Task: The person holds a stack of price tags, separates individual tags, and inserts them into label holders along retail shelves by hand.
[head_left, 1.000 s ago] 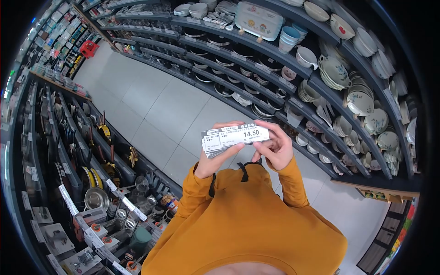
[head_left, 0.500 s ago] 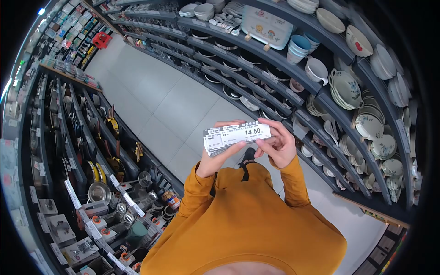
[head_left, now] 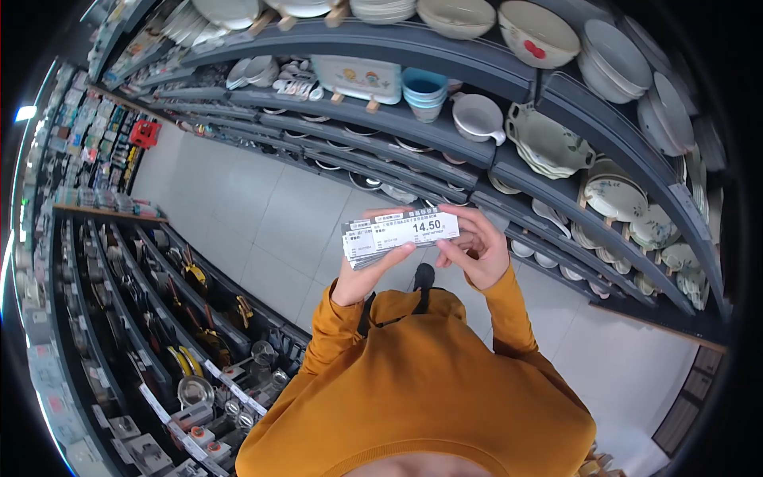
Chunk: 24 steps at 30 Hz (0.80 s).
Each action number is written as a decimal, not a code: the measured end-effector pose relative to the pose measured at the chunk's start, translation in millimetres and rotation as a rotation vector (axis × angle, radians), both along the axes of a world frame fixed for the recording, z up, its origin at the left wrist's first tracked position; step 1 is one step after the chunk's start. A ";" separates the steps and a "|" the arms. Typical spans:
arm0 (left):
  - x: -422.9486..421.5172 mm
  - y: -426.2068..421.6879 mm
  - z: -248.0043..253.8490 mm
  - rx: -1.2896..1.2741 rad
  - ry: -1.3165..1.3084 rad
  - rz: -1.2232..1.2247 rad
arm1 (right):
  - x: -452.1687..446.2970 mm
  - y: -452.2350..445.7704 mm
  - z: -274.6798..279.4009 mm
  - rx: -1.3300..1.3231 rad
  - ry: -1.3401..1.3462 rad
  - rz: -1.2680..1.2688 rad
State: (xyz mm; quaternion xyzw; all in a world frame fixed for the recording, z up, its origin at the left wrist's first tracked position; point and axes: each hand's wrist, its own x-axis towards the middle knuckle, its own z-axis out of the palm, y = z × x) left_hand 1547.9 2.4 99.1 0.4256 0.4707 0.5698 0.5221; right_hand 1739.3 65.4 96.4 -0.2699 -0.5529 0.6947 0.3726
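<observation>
A stack of white printed price tags is in front of my chest, held in my left hand. My left thumb lies along the lower edge, and the other fingers are mostly hidden behind the stack. The top price tag reads 14.50 and sticks out to the right of the others. Around its right end, the fingers of my right hand are closed, thumb below and index finger along the upper corner.
Tiered shelves with bowls, blue cups and leaf-patterned dishes rise ahead and to the right. Lower left, another rack carries pans and a steel pot. Grey floor tiles run between them; a red basket stands far off.
My view has turned and tilted up toward the bowl shelves, which now fill more of the top. Both hands keep the tags in nearly the same grip; the top tag still reads 14.50.
</observation>
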 end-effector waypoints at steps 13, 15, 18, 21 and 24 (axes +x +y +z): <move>42.1 54.9 -4.5 -0.096 0.045 -0.174 | 53.7 15.3 -21.8 0.020 0.052 -0.183; 46.8 61.5 -4.3 -0.108 -0.003 -0.218 | 59.8 16.5 -18.5 0.043 0.048 -0.256; 48.1 70.3 -5.2 -0.108 -0.004 -0.278 | 67.2 17.9 -15.0 0.066 0.028 -0.301; 44.5 75.3 -4.8 -0.108 0.010 -0.297 | 62.4 17.0 -16.3 0.052 0.042 -0.327; 37.4 78.8 -5.3 -0.111 -0.011 -0.299 | 53.2 17.2 -19.9 0.076 0.038 -0.329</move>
